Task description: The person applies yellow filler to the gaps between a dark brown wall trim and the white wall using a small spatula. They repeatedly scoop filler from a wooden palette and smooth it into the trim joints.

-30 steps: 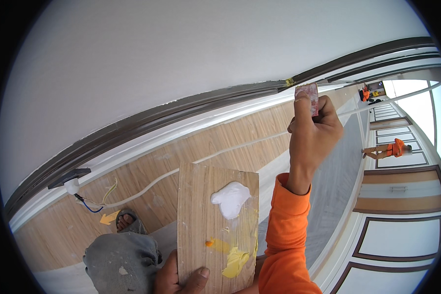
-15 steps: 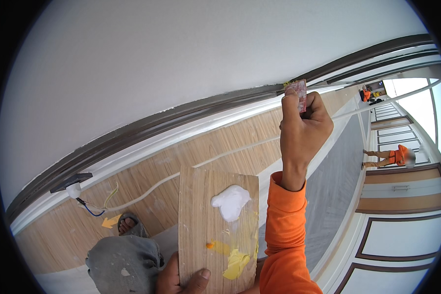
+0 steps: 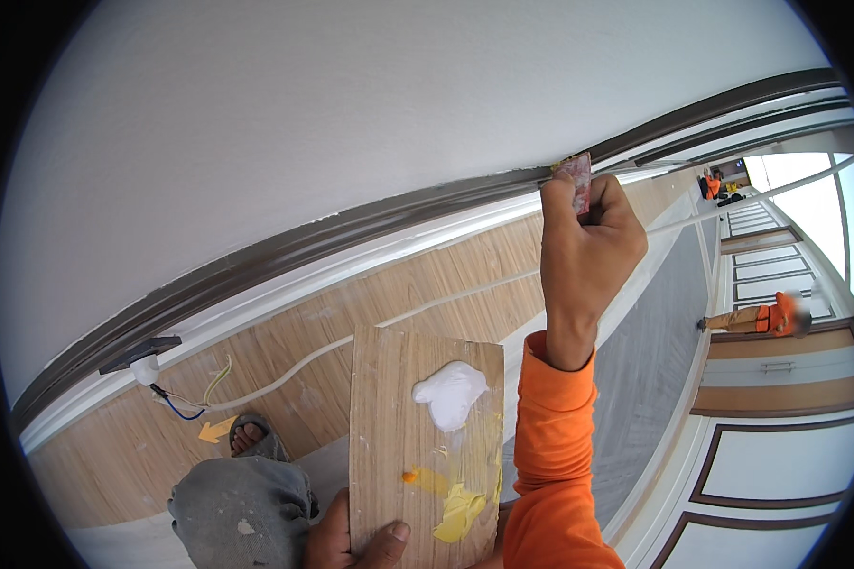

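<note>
At two o'clock in the frame, the bare right hand (image 3: pixel 593 251) pinches a small, flat, red rectangular scraper (image 3: pixel 581 185) smeared with white between thumb and curled fingers, its top end over the long, dark brown ridged wall trim (image 3: pixel 285 248), though I cannot tell whether they touch. Near half past six, the left hand (image 3: pixel 330 539) grips a rectangular wood-grain board (image 3: pixel 380 427), thumb on top and other fingers hidden, with a smooth white paste mound (image 3: pixel 451 394) toward its one o'clock and a pale yellow paste patch (image 3: pixel 459 512) toward five.
</note>
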A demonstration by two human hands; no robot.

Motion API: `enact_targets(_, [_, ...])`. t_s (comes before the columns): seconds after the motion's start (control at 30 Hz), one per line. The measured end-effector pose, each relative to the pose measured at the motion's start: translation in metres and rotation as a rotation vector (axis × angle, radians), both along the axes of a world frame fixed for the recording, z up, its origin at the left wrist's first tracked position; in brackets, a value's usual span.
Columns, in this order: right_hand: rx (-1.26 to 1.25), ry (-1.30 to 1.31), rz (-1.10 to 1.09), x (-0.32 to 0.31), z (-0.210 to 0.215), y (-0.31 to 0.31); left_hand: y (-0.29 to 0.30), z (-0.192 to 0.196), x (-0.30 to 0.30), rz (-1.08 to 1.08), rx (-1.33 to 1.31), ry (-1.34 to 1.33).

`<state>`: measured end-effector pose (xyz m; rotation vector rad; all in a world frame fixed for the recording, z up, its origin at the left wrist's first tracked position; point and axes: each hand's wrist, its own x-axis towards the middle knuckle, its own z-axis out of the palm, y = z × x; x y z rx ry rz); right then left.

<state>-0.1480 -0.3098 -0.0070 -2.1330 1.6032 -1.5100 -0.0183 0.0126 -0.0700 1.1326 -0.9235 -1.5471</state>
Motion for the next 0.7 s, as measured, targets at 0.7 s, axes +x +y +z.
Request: enact_targets(0.7, [0.555,-0.837,0.393,-0.055,-0.016,0.013,-0.018,0.043,-0.023,0.171,0.315,0.379])
